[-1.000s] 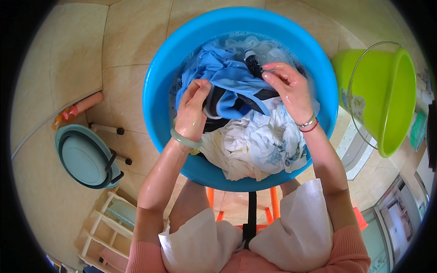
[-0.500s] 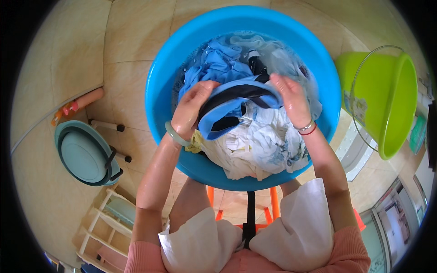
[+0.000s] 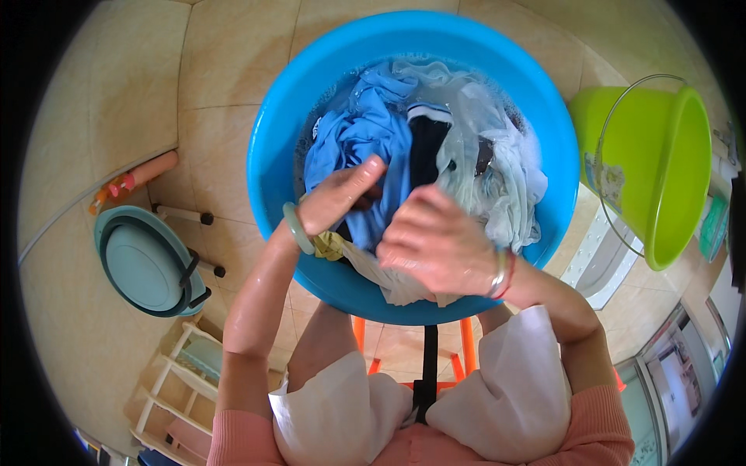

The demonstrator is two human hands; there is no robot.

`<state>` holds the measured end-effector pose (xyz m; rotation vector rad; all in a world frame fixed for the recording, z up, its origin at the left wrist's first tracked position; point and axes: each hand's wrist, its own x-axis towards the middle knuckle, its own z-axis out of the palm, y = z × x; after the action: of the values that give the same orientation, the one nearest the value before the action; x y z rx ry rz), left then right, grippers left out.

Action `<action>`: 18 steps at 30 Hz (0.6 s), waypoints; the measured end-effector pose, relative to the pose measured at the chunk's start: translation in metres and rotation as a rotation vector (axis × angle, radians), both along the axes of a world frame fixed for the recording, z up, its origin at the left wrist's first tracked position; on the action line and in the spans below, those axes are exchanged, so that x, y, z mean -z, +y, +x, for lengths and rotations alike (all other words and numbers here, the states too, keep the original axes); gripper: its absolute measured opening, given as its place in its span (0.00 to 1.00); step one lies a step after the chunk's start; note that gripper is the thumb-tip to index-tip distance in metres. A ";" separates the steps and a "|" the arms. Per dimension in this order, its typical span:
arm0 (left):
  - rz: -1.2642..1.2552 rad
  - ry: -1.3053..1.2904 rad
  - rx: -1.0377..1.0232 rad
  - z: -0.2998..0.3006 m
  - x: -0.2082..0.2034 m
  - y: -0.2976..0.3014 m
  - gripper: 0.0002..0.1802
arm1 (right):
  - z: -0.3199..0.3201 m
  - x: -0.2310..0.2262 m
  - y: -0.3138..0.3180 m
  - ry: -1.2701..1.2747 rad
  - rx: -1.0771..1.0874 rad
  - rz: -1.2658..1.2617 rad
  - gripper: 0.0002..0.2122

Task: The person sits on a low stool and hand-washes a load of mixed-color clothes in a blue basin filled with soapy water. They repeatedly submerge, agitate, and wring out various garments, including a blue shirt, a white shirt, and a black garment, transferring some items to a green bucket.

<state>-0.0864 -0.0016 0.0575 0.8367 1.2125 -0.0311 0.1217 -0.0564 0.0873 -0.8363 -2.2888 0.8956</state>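
The tub [image 3: 268, 171] sits close against the legs [image 3: 322, 342], presumably so both hands reach inside. Blue cloth [image 3: 338, 147] bunches along its left edge, pale cloth [image 3: 517, 186] toward its right, perhaps slumped by wetness. The right hand [image 3: 431, 242] is blurred and curled near the near edge; I cannot tell its grip. The left hand [image 3: 332, 200], thumb spread, meets the blue cloth, fingers mostly hidden, grip unclear. Black cloth [image 3: 427, 147] lies between.

Clothes [image 3: 369, 136] in basin [image 3: 272, 155] (bucket [image 3: 649, 167] to right)

A head-worn fisheye looks steeply down, from near, onto the blue basin [image 3: 272, 155]
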 end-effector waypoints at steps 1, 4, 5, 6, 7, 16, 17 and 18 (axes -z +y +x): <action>0.021 -0.077 0.033 0.003 0.005 0.000 0.26 | -0.009 0.002 -0.011 -0.033 -0.041 0.026 0.04; 0.329 -0.131 0.047 0.003 0.023 -0.014 0.07 | -0.020 0.021 -0.026 0.176 -0.033 -0.156 0.07; 0.327 -0.114 0.010 -0.001 0.023 -0.019 0.06 | -0.012 0.023 -0.018 0.315 0.020 -0.348 0.09; 0.324 -0.097 -0.027 -0.005 0.023 -0.024 0.06 | -0.001 0.029 -0.012 0.295 0.208 -0.440 0.10; 0.320 -0.084 -0.063 -0.007 0.023 -0.029 0.06 | 0.010 0.037 -0.005 0.269 0.400 -0.531 0.11; 0.980 0.180 -0.182 0.024 -0.014 -0.013 0.15 | 0.048 0.070 0.043 -0.021 0.667 -0.507 0.10; 0.988 0.197 -0.037 0.027 -0.011 -0.019 0.17 | 0.045 0.051 0.043 0.093 0.707 -0.512 0.10; 0.992 0.204 0.110 0.030 -0.005 -0.025 0.18 | 0.044 0.038 0.043 0.204 0.754 -0.513 0.10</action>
<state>-0.0561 -0.0268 0.0625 1.7937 1.3633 0.4376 0.1656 -0.0131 0.0490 -1.5914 -1.3783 1.1275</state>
